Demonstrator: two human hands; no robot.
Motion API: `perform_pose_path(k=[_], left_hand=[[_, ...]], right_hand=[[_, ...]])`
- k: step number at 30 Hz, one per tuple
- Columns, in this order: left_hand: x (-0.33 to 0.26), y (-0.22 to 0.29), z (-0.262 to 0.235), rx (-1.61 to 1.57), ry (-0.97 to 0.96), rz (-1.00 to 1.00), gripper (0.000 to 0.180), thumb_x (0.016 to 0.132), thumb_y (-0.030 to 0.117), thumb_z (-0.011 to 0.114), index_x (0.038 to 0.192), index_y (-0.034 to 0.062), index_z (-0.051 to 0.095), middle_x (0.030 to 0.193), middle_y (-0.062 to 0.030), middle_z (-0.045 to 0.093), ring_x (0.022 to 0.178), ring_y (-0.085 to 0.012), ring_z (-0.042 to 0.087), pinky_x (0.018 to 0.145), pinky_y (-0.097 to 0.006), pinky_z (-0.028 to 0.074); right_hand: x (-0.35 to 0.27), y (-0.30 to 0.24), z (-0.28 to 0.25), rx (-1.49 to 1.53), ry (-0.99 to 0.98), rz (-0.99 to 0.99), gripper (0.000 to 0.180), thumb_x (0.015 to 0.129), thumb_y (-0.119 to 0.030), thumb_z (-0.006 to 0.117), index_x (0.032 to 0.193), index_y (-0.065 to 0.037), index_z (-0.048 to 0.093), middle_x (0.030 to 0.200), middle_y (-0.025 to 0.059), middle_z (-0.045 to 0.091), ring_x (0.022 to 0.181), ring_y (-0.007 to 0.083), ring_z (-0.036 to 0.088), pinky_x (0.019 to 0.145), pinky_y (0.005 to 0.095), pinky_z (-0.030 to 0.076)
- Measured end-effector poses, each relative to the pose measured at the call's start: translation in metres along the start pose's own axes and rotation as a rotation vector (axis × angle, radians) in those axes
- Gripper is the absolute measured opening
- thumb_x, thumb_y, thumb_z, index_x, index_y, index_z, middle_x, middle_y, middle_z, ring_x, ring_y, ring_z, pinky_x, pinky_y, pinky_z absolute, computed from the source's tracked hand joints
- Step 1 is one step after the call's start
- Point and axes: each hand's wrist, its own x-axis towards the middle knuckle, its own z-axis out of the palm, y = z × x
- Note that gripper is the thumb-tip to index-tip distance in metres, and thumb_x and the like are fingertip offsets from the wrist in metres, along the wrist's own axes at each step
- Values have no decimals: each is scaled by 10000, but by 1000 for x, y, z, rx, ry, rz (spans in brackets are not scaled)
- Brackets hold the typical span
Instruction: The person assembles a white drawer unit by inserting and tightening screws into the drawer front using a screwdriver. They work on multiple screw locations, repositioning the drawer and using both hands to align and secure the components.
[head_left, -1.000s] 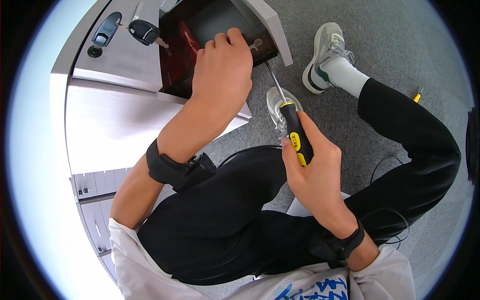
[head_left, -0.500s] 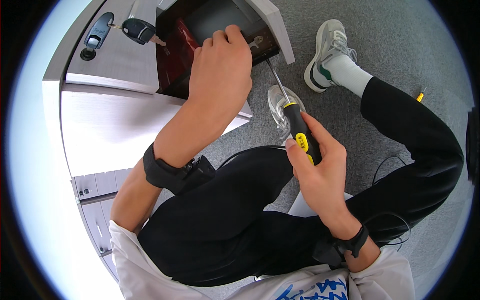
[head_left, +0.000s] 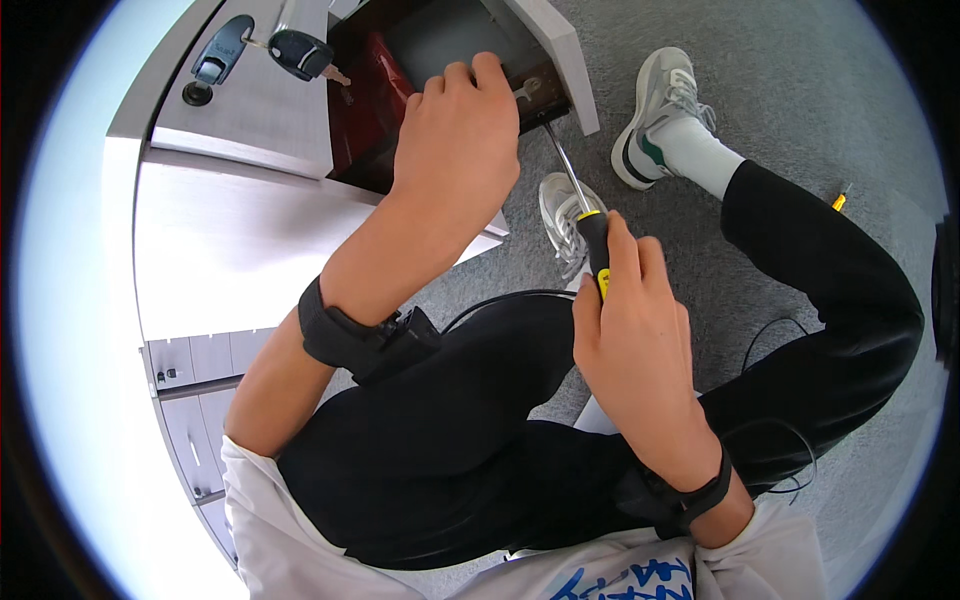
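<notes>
**Screwdriver (head_left: 594, 240) at open drawer (head_left: 562, 62)**

The right hand (head_left: 640, 345) has its grip closed around the screwdriver, whose tip is at the drawer's near right corner. The left hand (head_left: 458, 145) bends over the drawer's near side; its grip I cannot tell.

From here I see a black-and-yellow screwdriver (head_left: 594, 237), speckled grey carpet (head_left: 770, 110) right, black trousers (head_left: 430, 460) near, a pale cabinet (head_left: 230, 250) left.

So, grey carpet (head_left: 775, 95) with two pale sneakers (head_left: 650, 105) on it, little yellow thing (head_left: 839, 202) near its visible right edge. Open drawer (head_left: 562, 62) has something red (head_left: 368, 100) toward the back.
</notes>
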Motion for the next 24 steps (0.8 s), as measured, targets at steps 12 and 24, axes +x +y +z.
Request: perform_pose_path(k=[12,24], left_hand=[[2,1,2,8,21,9,426,843,120,745,1141,-66,506,1043,-262,639,960,-427,653,826,-477,528],[0,-2,-2,-21,-3,-6,406,842,94,737,1132,-82,513,1042,-278,637,976,-439,643,846,-477,521]], right_hand=[[7,-9,8,9,24,39,420,955,-81,630,1299,120,497,924,277,682,681,376,714,518,409,551],[15,-2,-4,258,-37,30,363,952,-81,623,1198,154,498,772,280,653,650,436,675,568,470,525]])
